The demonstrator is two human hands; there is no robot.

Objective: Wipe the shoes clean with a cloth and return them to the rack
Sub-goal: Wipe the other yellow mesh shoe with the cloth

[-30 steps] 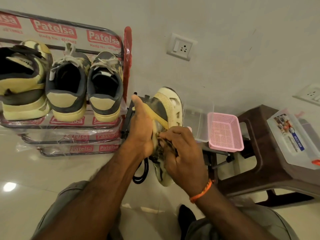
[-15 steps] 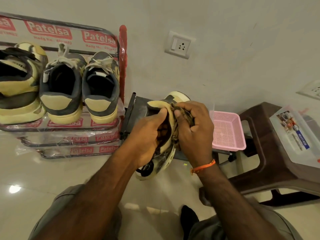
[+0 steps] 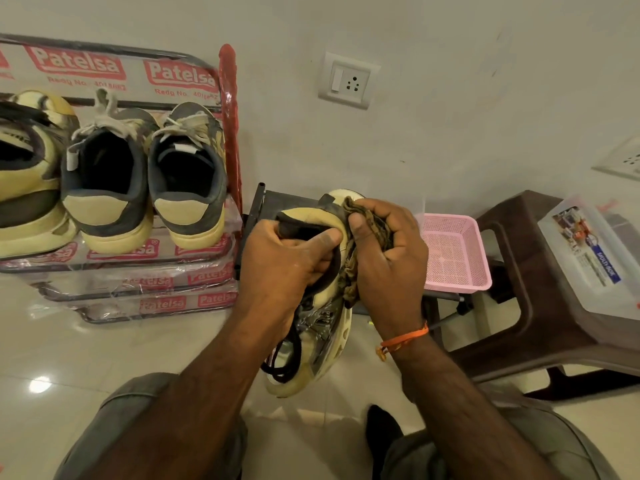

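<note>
I hold a cream and grey shoe [image 3: 320,344] in front of me, heel up and toe hanging down, black laces dangling. My left hand [image 3: 285,263] grips it at the collar, thumb inside the opening. My right hand [image 3: 388,251] holds a bunched brown patterned cloth [image 3: 367,223] against the right side of the heel. The metal shoe rack [image 3: 131,285], wrapped in printed plastic, stands at the left. On its top shelf sit a grey and cream pair [image 3: 145,188] and a matching cream shoe [image 3: 24,174] at the far left.
A pink plastic basket [image 3: 453,254] rests on a dark low stand behind the shoe. A brown plastic stool [image 3: 512,278] at the right carries a clear lidded box [image 3: 588,251]. A wall socket [image 3: 348,81] is above. My knees are at the bottom, over glossy floor tiles.
The shoe has been turned from sole-facing-me to heel up. My left hand moved from its side to the collar. My right hand with the cloth went from the lower part up to the heel.
</note>
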